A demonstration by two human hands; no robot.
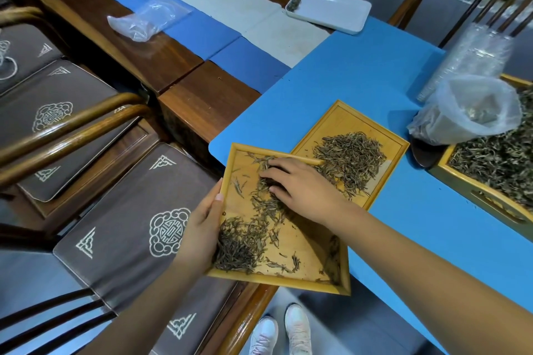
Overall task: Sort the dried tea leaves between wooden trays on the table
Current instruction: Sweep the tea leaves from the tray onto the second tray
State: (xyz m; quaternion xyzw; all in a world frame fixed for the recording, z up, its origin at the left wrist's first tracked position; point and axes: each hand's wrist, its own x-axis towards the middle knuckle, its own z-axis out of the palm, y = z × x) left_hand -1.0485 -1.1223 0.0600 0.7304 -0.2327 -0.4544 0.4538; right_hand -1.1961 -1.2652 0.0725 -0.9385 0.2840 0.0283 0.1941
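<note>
Right, the left hand [202, 228] grips the near wooden tray [314, 242] by its left rim, thumb over the edge, fingers hidden underneath. The tray hangs off the bench [375, 72] edge, tilted, its far corner resting on the rim of the second wooden tray [343, 115], which lies flat on the blue top.

The right hand [300, 187] is inside the held tray, fingers loosely curled and raking at loose dried tea leaves [245, 242]. Whether it pinches any I cannot tell; the fingertips are partly buried. The leaves sit in a clump at the near-left corner plus a scatter up the middle. A denser sorted pile [350, 155] lies in the second tray.

Handling, as I judge it:
- Leaves are thin needles, very light, brittle. Sweep or pinch gently; pressing will likely snap them.
- Dry on smooth wood, so they should slide easily. Tilt does most of the work, and too much tilt could dump them over the rim.
- The tray looks stiff and light with a low rim. A one-handed rim grip is fine, but it is cantilevered, so keep the corner supported.

A third, bigger tray [496, 204] of leaves and a plastic bag [473, 109] sit to the right, well apart from both hands.
</note>
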